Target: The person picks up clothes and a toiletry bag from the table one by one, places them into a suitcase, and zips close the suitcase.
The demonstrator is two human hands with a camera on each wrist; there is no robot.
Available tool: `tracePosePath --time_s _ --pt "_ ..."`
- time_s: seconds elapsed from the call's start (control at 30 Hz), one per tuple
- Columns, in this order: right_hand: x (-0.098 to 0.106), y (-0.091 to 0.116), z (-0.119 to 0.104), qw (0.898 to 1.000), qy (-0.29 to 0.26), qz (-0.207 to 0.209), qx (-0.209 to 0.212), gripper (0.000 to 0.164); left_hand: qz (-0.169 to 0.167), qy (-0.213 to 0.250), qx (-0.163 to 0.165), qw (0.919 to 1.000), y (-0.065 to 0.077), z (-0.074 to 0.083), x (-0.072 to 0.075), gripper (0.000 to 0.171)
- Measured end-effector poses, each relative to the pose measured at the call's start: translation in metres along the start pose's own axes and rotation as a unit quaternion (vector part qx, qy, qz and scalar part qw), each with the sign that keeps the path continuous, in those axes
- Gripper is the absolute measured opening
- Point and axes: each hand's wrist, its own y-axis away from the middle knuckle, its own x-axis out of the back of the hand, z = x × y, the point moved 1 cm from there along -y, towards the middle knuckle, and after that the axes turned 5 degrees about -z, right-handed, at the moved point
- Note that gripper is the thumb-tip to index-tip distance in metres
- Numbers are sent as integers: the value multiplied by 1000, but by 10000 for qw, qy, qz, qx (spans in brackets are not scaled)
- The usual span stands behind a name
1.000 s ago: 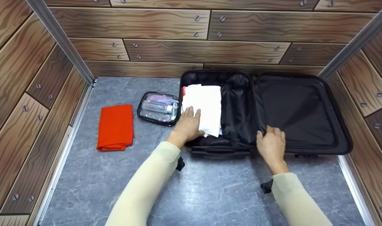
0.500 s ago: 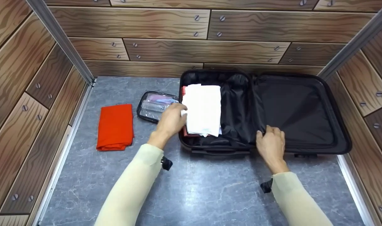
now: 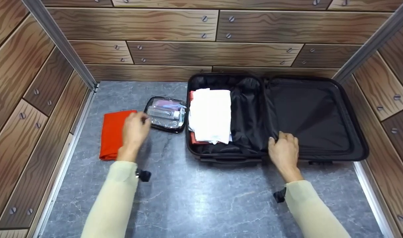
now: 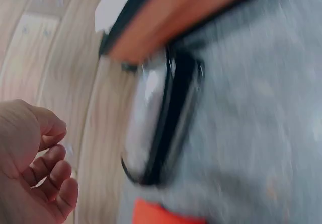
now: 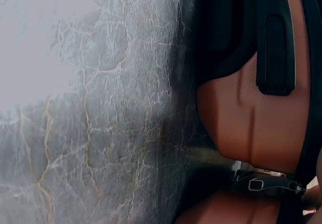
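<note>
My left hand (image 3: 134,130) hangs over the right part of a folded red cloth (image 3: 110,134), hiding some of it. In the left wrist view its fingers (image 4: 59,173) curl loosely with nothing between them. A clear toiletry pouch (image 3: 165,114) with black edging lies just beyond that hand, beside the suitcase. My right hand (image 3: 284,152) holds the front edge of the open suitcase (image 3: 307,115) near the hinge, fingers bent over the rim. Folded white cloth (image 3: 210,115) lies in the left half of the case, with red fabric (image 3: 200,142) showing beneath it.
Wood-patterned walls (image 3: 175,53) enclose the back and both sides. The grey marbled floor (image 3: 201,198) stretches in front. In the right wrist view the suitcase's outer shell (image 5: 251,118) is brown, with a black handle (image 5: 275,53) and a strap (image 5: 266,184).
My left hand has left the white cloth and moved left, past the pouch, to the red cloth. The right hand stays at the suitcase edge.
</note>
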Motion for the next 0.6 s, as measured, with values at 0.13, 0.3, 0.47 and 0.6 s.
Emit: tracePosePath --time_s 0.13,0.3,0.47,0.6 --pt "-1 0 0 10000 -5 2 -30 57 -51 -228 564 9981 3 -37 9 26" --pt "-1 0 -1 10000 -3 25 -49 57 -396 -670 1220 9895 10 -74 17 26" --pt "-1 1 -1 10000 31 45 -25 57 -481 -1009 1539 9817 18 -99 21 24" --pt "-1 1 -1 9999 87 101 35 56 -520 -1155 1679 9776 23 -110 21 27"
